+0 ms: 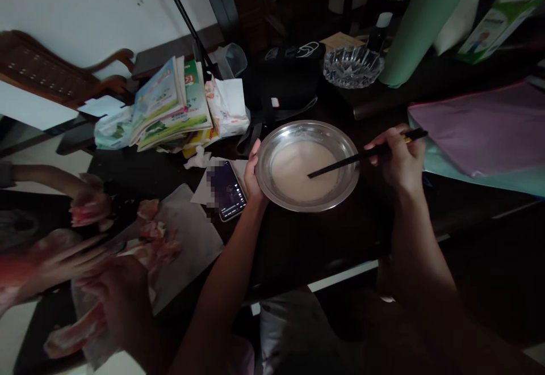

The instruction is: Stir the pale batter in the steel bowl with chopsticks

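Note:
A shiny metal bowl (309, 207) stands on the dark table, holding a pale, milky liquid or batter (298, 162). My left hand (254, 177) grips its left side, with some fingers hidden behind the rim. A pair of dark chopsticks (340, 164) is pinched in my right hand (400, 156), to the right of the bowl. They slant down to the left over the rim, and their tips dip into the liquid. Close by my left forearm lies a lit phone (232, 190) on white paper, partly pixelated.
On the left, other people's hands (91, 205) handle raw meat (157, 233) on a cutting board (187, 222). Behind are stacked books (170, 102), a tissue pack (230, 102), a black bag (281, 80) and a glass ashtray (353, 68). A purple folder (477, 125) lies right.

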Tool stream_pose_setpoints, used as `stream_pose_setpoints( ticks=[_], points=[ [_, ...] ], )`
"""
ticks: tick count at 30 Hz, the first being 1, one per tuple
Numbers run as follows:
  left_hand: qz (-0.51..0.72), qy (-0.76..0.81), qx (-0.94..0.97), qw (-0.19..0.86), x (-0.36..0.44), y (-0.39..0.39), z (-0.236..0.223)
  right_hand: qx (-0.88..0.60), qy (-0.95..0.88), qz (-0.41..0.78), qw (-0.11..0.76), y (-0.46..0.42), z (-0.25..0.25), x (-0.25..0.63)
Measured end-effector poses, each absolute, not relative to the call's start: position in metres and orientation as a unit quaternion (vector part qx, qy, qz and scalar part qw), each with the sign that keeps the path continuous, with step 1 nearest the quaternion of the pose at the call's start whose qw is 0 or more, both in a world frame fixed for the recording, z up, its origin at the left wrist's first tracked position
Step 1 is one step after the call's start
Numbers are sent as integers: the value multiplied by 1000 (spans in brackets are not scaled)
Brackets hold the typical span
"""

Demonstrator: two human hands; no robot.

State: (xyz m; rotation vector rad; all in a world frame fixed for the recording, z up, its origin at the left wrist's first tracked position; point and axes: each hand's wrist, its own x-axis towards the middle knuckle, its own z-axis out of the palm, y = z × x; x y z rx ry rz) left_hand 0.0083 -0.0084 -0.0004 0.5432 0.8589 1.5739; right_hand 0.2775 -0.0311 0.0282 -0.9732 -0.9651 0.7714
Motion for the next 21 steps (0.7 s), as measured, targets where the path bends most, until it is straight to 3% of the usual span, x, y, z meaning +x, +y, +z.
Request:
stream_pose_setpoints(
  ticks=[3, 9, 13, 19, 21],
  points=[
    [678, 379, 229, 587, 9, -9, 1, -435, -476, 387, 659, -32, 29, 274],
    [680, 379, 214, 589, 10, -9, 3, -420, -451, 316, 721, -30, 27, 279],
    [681, 385, 218, 583, 10, -9, 3, -411, -477, 382, 676, -32, 28, 274],
    [676, 385, 230, 585, 10, -10, 3, -435, -446, 310, 718, -32, 28, 276],
    [675, 384, 231, 586, 10, -10, 3, -431, -460, 342, 697, -33, 28, 275]
  ],
)
